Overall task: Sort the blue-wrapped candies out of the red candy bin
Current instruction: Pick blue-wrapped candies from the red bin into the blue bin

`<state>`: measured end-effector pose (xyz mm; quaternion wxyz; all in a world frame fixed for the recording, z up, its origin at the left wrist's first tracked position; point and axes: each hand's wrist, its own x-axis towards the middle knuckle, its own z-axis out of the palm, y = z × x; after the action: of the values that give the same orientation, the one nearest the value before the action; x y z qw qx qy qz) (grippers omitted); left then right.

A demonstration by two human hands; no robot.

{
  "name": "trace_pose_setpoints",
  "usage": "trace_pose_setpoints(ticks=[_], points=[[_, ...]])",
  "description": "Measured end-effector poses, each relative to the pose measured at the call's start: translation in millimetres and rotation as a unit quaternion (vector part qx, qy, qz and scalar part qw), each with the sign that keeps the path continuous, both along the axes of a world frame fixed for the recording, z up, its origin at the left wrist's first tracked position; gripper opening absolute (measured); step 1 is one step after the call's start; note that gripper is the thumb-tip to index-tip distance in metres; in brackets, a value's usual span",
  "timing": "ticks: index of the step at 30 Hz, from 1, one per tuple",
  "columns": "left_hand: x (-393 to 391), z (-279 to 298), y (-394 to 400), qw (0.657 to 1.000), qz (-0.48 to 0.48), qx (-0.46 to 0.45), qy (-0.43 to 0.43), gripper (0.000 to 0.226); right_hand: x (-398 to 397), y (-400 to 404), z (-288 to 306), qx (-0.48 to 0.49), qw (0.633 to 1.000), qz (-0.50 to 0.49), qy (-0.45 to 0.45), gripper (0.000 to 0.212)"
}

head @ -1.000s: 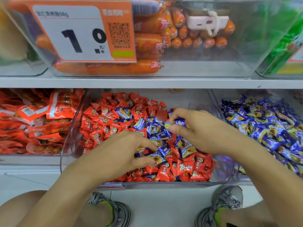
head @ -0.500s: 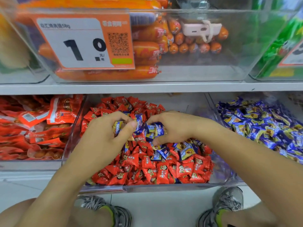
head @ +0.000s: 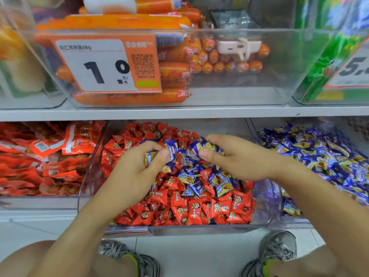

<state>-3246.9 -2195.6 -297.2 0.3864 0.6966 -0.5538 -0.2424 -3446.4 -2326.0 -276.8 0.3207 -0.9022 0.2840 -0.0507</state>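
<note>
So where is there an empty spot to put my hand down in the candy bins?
Hardly any. The red candy bin is heaped, with both hands, left hand and right hand, gripping blue candies. The blue bin is crowded too. Bare room: the right half of the sausage bin above.

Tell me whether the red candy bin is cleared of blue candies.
Not cleared: blue candies lie among the red ones in the bin.
</note>
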Motion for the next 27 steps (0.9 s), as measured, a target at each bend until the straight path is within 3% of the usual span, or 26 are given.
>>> trace_pose_setpoints(ticks=[4,7,10,12,15,17,19,22,25,27], points=[[-41,6,-14,0.992,-0.021,0.011,0.121,0.024,-28,32,7,0.18,0.968,-0.084,-0.153,0.03],[-89,20,-34,0.995,-0.026,-0.018,0.094,0.018,-43,47,1,0.244,0.909,-0.183,-0.283,0.028],[-133,25,-64,0.999,-0.008,-0.05,0.012,0.011,-61,41,-8,0.221,0.871,-0.274,-0.343,0.039],[-163,25,-85,0.997,0.017,-0.071,0.0,0.005,-77,30,-11,0.175,0.859,-0.322,-0.357,0.03],[-206,22,-112,0.998,0.012,-0.068,0.013,0.017,-112,12,-11,0.166,0.836,-0.365,-0.375,0.022],[-222,16,-127,0.998,-0.028,-0.033,0.034,0.016,-144,-2,-15,0.19,0.835,-0.371,-0.359,0.012],[-228,8,-136,0.997,-0.075,-0.008,0.021,0.012,-175,-19,-22,0.148,0.861,-0.375,-0.31,0.007],[-227,3,-144,0.986,-0.133,0.013,-0.101,0.028,-206,-42,-28,0.006,0.896,-0.388,-0.215,0.028],[-222,5,-145,0.963,-0.185,0.026,-0.197,0.05,-216,-55,-21,-0.042,0.896,-0.383,-0.219,0.035],[-214,8,-139,0.958,-0.193,-0.009,-0.213,0.048,-217,-58,-19,-0.074,0.906,-0.356,-0.219,0.043]])
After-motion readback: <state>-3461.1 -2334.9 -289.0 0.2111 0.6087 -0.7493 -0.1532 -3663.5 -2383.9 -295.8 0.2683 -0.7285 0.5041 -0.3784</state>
